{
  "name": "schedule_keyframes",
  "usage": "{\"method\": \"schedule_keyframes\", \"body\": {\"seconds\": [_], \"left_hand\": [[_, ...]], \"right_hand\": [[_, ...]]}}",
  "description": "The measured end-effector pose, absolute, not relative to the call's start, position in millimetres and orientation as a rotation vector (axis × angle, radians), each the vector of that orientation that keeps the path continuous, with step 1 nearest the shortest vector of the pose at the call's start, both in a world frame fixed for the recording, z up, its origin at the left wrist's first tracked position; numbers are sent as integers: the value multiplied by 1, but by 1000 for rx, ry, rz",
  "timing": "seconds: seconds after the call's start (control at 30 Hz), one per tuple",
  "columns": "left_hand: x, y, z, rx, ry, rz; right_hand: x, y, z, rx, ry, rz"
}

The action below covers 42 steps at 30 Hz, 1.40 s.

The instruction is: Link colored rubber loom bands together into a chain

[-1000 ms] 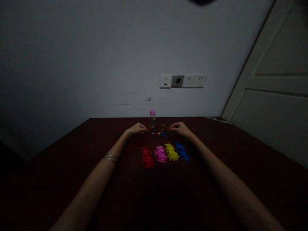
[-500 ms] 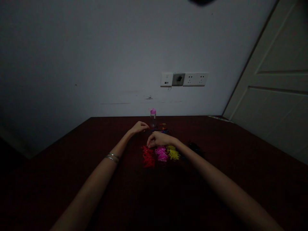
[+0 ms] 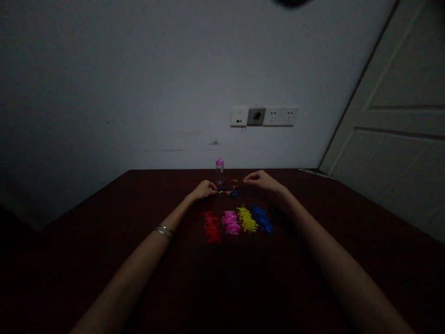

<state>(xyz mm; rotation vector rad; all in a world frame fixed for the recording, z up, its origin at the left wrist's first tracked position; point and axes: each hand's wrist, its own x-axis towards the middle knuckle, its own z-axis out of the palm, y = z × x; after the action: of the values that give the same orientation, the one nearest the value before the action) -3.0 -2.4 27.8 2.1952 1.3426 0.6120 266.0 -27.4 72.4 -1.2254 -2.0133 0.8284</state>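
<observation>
My left hand (image 3: 205, 189) is closed in a pinch at the left end of a mixed cluster of coloured rubber bands (image 3: 230, 192). To the right of that cluster, my right hand (image 3: 263, 180) has its thumb and fingers together, pointing left; anything between them is too small to see. Just left of those fingertips lies a red and yellow band (image 3: 233, 181). Closer to me are separate piles of red bands (image 3: 212, 228), pink bands (image 3: 231, 222), yellow bands (image 3: 247, 220) and blue bands (image 3: 262, 219). A very dark pile beside the blue one is barely visible near my right forearm.
A clear bottle (image 3: 219, 174) with a pink lid stands behind my left hand. The dark red table (image 3: 167, 287) meets a wall at the back, with sockets (image 3: 279, 117) above it. A pale door (image 3: 392, 139) is on the right. The light is dim.
My right hand has moved from above the red pile to the far right side of the mixed cluster, uncovering the blue pile. My left hand has shifted slightly toward me.
</observation>
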Motion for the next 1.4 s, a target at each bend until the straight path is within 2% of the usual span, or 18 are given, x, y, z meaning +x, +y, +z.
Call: {"method": "schedule_keyframes", "body": {"seconds": [0.27,0.73,1.07,1.4], "left_hand": [[13,5,16,2328,1459,567],[8,12,33,2298,1462,541],[47,-31,60,2255,995,493],[74,-51,47,2282,814,340]], "right_hand": [[290,-21,51,-1341,-1888,863],[292,-8,35,-1368,-2006,756],[279,-7,26,-1353,-2153,682],[265,-10,22,-1331,-2219,618]]}}
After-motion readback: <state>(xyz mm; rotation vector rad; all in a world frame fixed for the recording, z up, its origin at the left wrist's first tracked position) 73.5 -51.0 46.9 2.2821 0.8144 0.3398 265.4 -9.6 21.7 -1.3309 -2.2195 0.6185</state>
